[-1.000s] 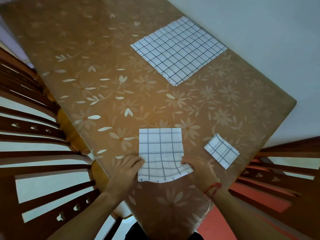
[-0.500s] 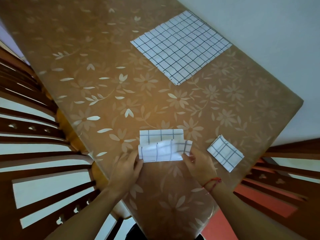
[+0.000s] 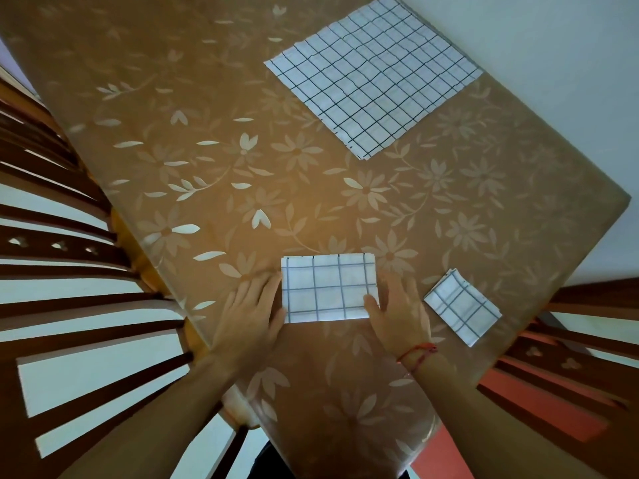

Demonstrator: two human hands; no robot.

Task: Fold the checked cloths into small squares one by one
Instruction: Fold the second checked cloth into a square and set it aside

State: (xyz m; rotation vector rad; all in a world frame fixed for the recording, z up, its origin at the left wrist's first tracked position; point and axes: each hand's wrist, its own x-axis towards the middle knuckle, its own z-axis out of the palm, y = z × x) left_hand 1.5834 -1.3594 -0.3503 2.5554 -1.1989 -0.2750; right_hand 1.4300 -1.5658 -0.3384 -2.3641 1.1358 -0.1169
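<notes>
Three checked cloths lie on the table. The unfolded cloth [image 3: 373,74] is spread flat at the far side. The folded rectangle [image 3: 328,288] lies near the front edge, between the two hands. The small folded square [image 3: 461,305] sits just to the right of the right hand, apart from it and turned at an angle.

The left hand [image 3: 252,312] lies flat with straight fingers against the rectangle's left edge, gripping nothing. The right hand [image 3: 397,312] is also flat, and its thumb presses on the rectangle's near right corner. One red thread bracelet [image 3: 418,352] circles the right wrist.

The table [image 3: 207,98] wears a brown covering printed with pale flowers and leaves. A slatted wooden chair back [image 3: 62,302] stands at its left and another chair [image 3: 594,295] at its right. Beyond the far edge is a plain pale surface [image 3: 553,63].
</notes>
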